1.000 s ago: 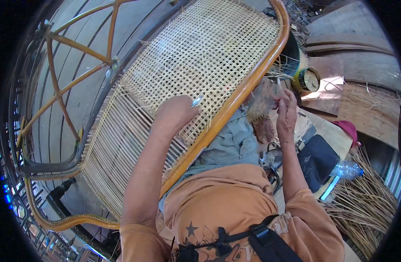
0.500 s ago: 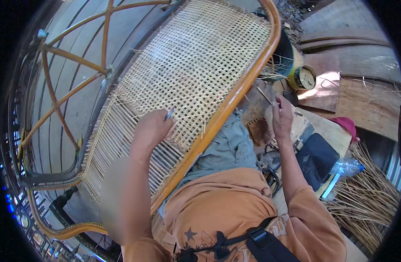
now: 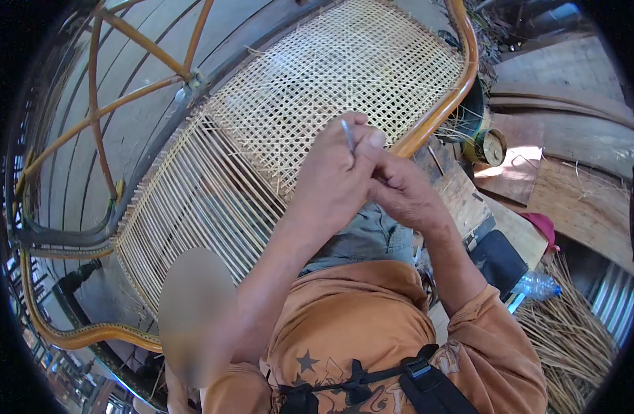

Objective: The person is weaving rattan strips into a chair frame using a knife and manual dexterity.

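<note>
Both hands meet above the near edge of a woven cane panel (image 3: 289, 90), which is stretched in a varnished rattan frame (image 3: 427, 131). My left hand (image 3: 327, 176) is closed around a slim metal tool (image 3: 348, 136) with its tip pointing up and away. Against it, touching at the fingers, my right hand (image 3: 413, 196) is curled closed. Whatever lies between the right fingers is hidden. The far part of the panel is an open lattice weave. Toward the left, parallel cane strands (image 3: 186, 200) run across without cross weaving.
Crossed rattan poles (image 3: 137, 93) rise at the left. To the right are a yellow can (image 3: 493, 146), a dark flat pad (image 3: 498, 262), a plastic bottle (image 3: 536, 285), a red cloth (image 3: 540, 229) and a bundle of cane strips (image 3: 565, 331). Wooden boards (image 3: 572, 200) lie behind.
My left hand has lifted off the panel and moved right with the metal tool. My right hand has come left from beside the bench to meet it. The view has shifted slightly.
</note>
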`<state>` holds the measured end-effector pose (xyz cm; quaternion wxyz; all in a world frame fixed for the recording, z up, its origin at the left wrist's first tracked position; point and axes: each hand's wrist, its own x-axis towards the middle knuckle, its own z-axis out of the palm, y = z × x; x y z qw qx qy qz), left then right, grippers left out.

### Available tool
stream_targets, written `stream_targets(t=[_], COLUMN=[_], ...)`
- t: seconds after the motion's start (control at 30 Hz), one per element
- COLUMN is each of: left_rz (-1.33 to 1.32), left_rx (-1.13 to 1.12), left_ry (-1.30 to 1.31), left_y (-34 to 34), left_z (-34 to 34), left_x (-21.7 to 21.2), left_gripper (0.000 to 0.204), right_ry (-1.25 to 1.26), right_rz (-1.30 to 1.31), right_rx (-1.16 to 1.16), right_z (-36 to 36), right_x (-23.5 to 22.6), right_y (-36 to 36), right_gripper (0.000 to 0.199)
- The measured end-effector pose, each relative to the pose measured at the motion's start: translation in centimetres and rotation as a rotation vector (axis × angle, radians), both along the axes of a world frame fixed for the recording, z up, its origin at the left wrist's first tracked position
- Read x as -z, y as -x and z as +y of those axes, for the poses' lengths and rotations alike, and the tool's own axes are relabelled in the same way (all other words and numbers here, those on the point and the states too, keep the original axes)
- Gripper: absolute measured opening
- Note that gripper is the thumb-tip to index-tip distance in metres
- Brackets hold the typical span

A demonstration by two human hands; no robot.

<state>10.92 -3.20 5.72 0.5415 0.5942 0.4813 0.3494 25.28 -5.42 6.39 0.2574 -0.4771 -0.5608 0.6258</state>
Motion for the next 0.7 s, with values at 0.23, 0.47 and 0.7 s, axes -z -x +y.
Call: stream_targets(t=[0.23, 0.47, 0.7], left_rz=[0.727, 0.847, 0.821], left_rx=[0.242, 0.367, 0.355], left_ry=[-0.119, -0.132, -0.087], left_y=[3.6, 6.2, 6.6], left_z=[2.2, 1.4, 1.1], left_x=[4.9, 7.9, 7.8], left_gripper=[0.042, 0.033, 0.032], right_ry=[-0.157, -0.533, -0.488], right_rz=[-0.421, -0.418, -0.295], right_rx=[0.220, 0.262, 0.344], right_z=[1.2, 0.1, 0.9], right_x=[0.0, 4.0, 1.2], right_y=[-2.8, -2.0, -1.3], right_gripper=[0.026, 0.023, 0.022])
